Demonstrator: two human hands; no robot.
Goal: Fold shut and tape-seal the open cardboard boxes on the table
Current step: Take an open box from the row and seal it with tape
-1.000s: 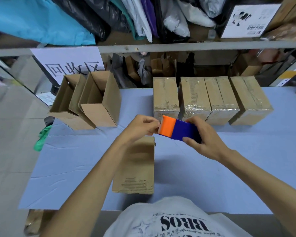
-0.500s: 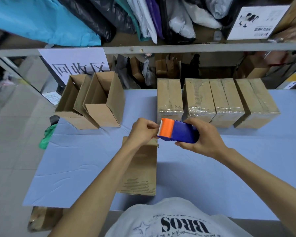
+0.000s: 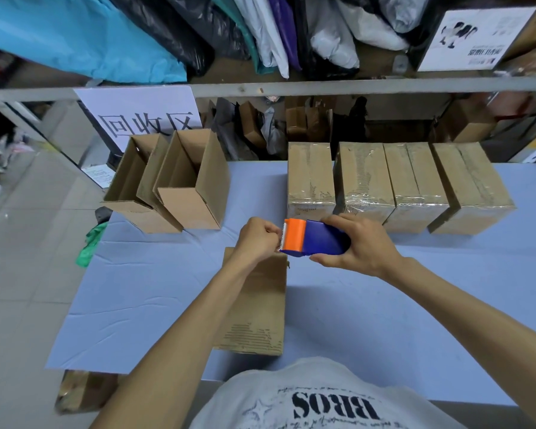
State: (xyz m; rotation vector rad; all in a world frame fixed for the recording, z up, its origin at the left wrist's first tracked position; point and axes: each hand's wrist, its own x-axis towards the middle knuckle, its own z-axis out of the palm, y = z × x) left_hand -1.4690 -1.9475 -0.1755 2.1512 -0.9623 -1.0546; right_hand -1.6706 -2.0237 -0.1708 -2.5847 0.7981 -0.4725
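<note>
Centrally, closed brown box (image 3: 259, 305) lies on blue table (image 3: 384, 311) near front edge, wide blue surface either side. Above it, right hand (image 3: 361, 247) grips blue-orange tape dispenser (image 3: 314, 241); left hand (image 3: 257, 239) fingers curled, pinching its toothed end. 2 open boxes (image 3: 192, 193) far left; 4 taped boxes (image 3: 415, 181) far right. Sign (image 3: 143, 119) reads 回收区.

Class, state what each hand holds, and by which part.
The right hand grips the tape dispenser round its blue body; the left hand pinches at its orange toothed end.
</note>
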